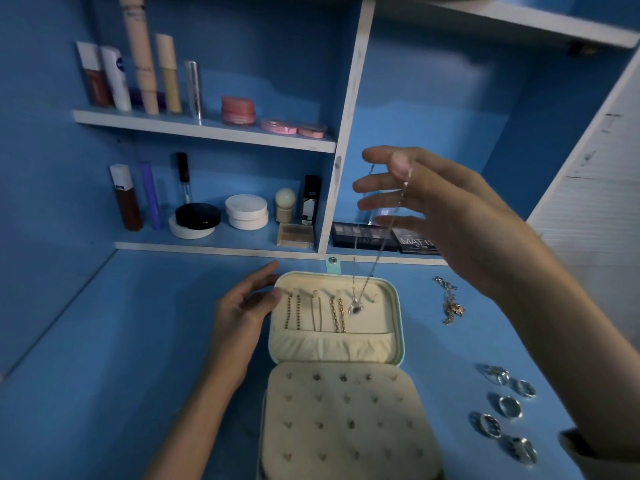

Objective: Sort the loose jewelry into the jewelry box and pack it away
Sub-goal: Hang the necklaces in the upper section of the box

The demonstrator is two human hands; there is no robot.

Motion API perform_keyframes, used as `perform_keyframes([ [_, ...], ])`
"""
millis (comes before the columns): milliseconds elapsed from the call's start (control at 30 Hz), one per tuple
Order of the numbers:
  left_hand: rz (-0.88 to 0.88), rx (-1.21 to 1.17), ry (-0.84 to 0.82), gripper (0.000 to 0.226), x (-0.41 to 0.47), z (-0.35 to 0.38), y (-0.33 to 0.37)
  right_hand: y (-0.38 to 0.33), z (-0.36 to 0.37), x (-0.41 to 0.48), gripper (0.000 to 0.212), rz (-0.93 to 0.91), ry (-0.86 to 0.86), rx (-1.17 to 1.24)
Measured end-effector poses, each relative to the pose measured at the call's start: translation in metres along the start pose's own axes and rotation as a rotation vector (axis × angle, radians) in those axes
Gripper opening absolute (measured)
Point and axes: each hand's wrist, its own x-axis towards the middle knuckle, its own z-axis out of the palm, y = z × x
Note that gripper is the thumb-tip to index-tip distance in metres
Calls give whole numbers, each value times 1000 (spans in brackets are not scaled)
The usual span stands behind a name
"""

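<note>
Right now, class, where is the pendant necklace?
Head view, centre-right: the pendant necklace dangles from the right hand, over the jewelry box lid, beside the hung chains.

Blue all round, cream within the box.
The surface (138,341) is blue; the jewelry box (401,323) mint outside, cream inside; its chains (341,318) gold; the necklace (355,308) and rings (509,407) silver; the shelf (207,128) white-edged.

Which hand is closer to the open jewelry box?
Left. The left hand is right by the left edge of the jewelry box lid. The right hand is up above it, holding a necklace that dangles down.
</note>
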Motion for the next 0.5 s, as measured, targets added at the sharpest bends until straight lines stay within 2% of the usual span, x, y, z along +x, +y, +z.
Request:
perform_keyframes([
  [133, 2, 1, 1, 38, 0, 0, -1, 11, -2, -13, 26, -2, 114, 237],
  [267, 7, 6, -2, 38, 0, 0, 0, 25, 2, -26, 20, 88, 127, 393],
  [400, 11, 9, -3, 37, -1, 0, 1, 36, 3, -24, 27, 183, 104, 280],
  [500, 14, 24, -1, 38, -1, 0, 1, 44, 6, -18, 24, 219, 101, 117],
])
